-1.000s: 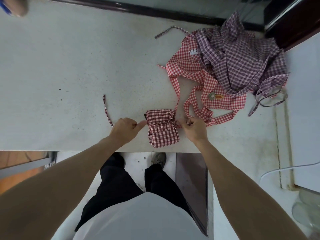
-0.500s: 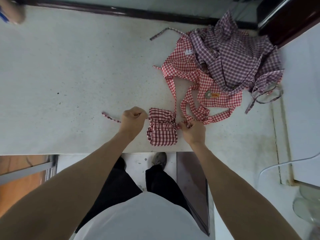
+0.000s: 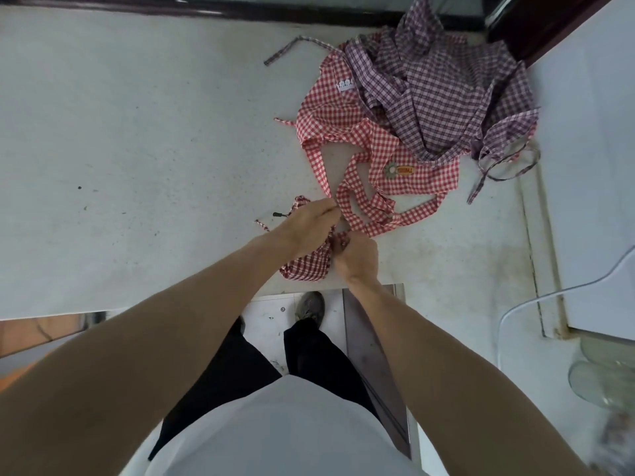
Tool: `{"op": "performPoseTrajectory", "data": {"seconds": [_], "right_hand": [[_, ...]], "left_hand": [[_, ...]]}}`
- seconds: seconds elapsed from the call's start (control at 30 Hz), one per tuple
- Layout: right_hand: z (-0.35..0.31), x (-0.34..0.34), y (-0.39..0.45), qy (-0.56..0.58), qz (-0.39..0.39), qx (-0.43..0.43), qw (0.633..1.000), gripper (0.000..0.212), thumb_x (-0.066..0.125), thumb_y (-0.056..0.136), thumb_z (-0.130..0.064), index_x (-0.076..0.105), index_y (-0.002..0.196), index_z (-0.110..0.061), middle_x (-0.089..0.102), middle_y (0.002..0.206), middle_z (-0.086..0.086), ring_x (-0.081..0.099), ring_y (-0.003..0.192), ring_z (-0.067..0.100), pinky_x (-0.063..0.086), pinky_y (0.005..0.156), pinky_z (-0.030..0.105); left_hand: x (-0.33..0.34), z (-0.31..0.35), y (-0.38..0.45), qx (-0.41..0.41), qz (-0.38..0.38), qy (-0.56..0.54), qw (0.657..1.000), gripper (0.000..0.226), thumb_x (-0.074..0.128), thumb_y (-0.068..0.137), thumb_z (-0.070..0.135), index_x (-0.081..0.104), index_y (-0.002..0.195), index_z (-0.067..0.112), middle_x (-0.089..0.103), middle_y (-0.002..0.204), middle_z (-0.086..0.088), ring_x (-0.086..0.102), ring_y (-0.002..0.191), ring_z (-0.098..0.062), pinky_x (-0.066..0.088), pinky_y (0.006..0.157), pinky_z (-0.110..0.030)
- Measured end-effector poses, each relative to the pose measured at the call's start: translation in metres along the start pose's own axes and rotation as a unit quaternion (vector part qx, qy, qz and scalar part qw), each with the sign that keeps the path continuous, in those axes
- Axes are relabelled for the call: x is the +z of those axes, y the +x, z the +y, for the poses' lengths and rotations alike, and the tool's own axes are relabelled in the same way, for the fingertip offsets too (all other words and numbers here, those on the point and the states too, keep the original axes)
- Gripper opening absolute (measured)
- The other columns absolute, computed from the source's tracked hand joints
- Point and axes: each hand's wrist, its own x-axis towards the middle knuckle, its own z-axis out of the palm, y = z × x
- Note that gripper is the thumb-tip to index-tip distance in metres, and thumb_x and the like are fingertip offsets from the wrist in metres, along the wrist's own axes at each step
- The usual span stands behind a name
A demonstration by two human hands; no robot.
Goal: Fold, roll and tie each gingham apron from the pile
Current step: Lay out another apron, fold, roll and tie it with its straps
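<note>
Reaching across rolled red gingham apron (image 3: 305,266) at lower centre of frame, near desk (image 3: 137,149) front edge, left hand (image 3: 302,228) lay over bundle, fingers curled, pinching red tie strap (image 3: 264,226). Right hand (image 3: 357,257) touched bundle's right side, fingers curled on fabric. Pile of red apron (image 3: 347,121) and purple apron (image 3: 439,94) lay upper right, apart from bundle.

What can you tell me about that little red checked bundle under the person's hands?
The bundle is a red-and-white gingham apron, soft woven cloth by its look, rolled into a small packet. It lies at the near edge of the pale table, just short of the loose apron pile. The left hand lies across its top, hiding much of it; the right hand pinches cloth at its right side. A thin strap trails out to its left.
</note>
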Motion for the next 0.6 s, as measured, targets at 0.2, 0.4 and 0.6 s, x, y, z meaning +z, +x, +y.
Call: {"op": "performPoseTrajectory", "data": {"seconds": [0.2, 0.4, 0.6], "right_hand": [[0.011, -0.005, 0.005, -0.008, -0.012, 0.002, 1.000, 0.036, 0.062, 0.097, -0.037, 0.050, 0.068, -0.019, 0.049, 0.061, -0.010, 0.043, 0.054, 0.002, 0.027, 0.043, 0.015], [0.022, -0.023, 0.014, -0.002, 0.005, -0.090, 0.996, 0.026, 0.069, 0.092, -0.035, 0.067, 0.084, -0.010, 0.063, 0.077, -0.006, 0.051, 0.064, 0.008, 0.033, 0.059, 0.018], [0.000, -0.064, 0.021, -0.055, -0.064, -0.348, 0.934, 0.016, 0.074, 0.089, -0.021, 0.078, 0.092, -0.005, 0.071, 0.071, 0.001, 0.046, 0.051, -0.003, 0.032, 0.054, 0.010]], "left_hand": [[-0.003, -0.013, 0.011, -0.009, -0.083, 0.319, 0.944, 0.032, 0.030, 0.107, 0.026, 0.050, 0.132, 0.020, 0.060, 0.129, -0.003, 0.059, 0.113, -0.024, 0.046, 0.098, -0.036], [-0.005, -0.036, 0.011, -0.044, -0.009, 0.324, 0.945, 0.029, 0.033, 0.107, 0.020, 0.061, 0.108, 0.017, 0.063, 0.110, -0.004, 0.054, 0.092, -0.018, 0.038, 0.082, -0.028], [-0.009, -0.031, 0.014, -0.122, -0.157, 0.302, 0.932, 0.042, 0.043, 0.101, 0.040, 0.048, 0.141, 0.032, 0.052, 0.138, -0.001, 0.049, 0.125, -0.022, 0.036, 0.109, -0.042]]}}
